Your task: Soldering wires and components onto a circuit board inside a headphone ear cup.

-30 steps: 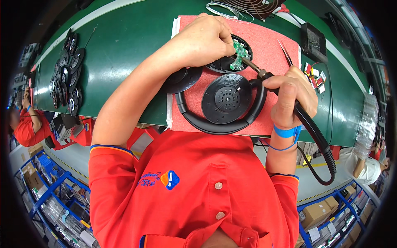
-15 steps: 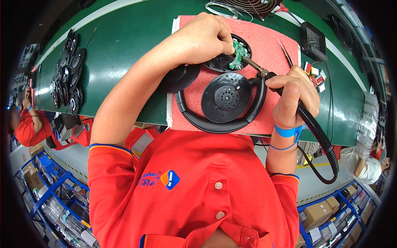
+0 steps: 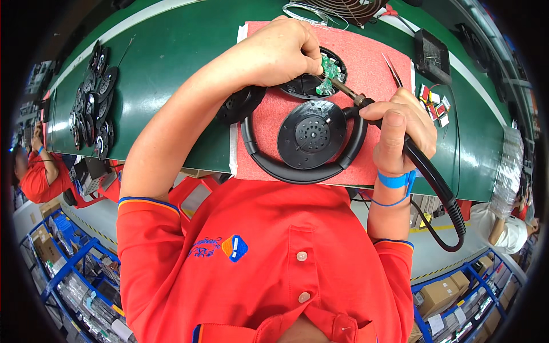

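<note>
My right hand (image 3: 405,127) is closed around the black handle of a soldering iron (image 3: 372,107), whose metal tip reaches the green circuit board (image 3: 325,87). That board lies over a round black earcup housing (image 3: 303,87) of a headphone. My left hand (image 3: 290,50) pinches at the board's left edge; what sits between its fingertips is too small to make out. Nearer me, the headphone's black headband (image 3: 274,169) curves around its other earcup (image 3: 311,135), which shows a perforated disc. Beneath my left forearm another black round part (image 3: 240,106) is partly hidden.
Everything rests on a pink foam mat (image 3: 377,63) on a green table (image 3: 166,63). Tweezers (image 3: 392,70), small red-and-white parts (image 3: 436,104) and a black tray (image 3: 433,56) lie to the right. Black discs (image 3: 94,103) are piled left; a fan (image 3: 349,8) stands behind.
My right hand and the soldering iron have shifted slightly left, the tip moving further over the board. The black round part under my left forearm has tilted.
</note>
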{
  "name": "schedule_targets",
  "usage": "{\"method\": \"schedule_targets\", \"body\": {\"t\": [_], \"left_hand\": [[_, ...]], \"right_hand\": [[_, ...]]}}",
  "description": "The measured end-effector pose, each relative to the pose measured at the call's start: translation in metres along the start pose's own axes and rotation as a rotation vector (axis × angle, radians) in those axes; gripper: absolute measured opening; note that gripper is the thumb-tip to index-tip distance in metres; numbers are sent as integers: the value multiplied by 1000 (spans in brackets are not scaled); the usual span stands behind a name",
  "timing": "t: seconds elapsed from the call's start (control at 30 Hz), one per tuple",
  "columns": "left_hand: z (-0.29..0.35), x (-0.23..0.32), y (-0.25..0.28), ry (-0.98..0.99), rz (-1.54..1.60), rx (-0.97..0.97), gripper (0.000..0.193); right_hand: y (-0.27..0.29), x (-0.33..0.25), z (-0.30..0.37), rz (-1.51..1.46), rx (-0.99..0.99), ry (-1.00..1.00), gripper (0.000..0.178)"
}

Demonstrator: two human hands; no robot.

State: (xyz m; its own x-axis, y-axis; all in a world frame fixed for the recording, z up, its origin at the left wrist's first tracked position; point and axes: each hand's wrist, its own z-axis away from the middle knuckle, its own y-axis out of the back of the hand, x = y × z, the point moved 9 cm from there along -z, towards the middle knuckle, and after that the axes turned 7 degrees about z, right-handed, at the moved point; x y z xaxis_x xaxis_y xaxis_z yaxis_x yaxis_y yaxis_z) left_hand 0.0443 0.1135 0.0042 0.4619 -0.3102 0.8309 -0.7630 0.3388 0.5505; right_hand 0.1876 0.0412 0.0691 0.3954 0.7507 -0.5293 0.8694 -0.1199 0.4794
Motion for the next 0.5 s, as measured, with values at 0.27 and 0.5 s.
{"method": "schedule_targets", "body": {"t": [0.27,0.5], "left_hand": [[0,-2,0,3,-28,2,15],[1,-2,-1,20,-23,4,15]], "right_hand": [[-1,0,-1,-1,-2,5,34],[1,-2,-1,17,-11,7,36]]}}
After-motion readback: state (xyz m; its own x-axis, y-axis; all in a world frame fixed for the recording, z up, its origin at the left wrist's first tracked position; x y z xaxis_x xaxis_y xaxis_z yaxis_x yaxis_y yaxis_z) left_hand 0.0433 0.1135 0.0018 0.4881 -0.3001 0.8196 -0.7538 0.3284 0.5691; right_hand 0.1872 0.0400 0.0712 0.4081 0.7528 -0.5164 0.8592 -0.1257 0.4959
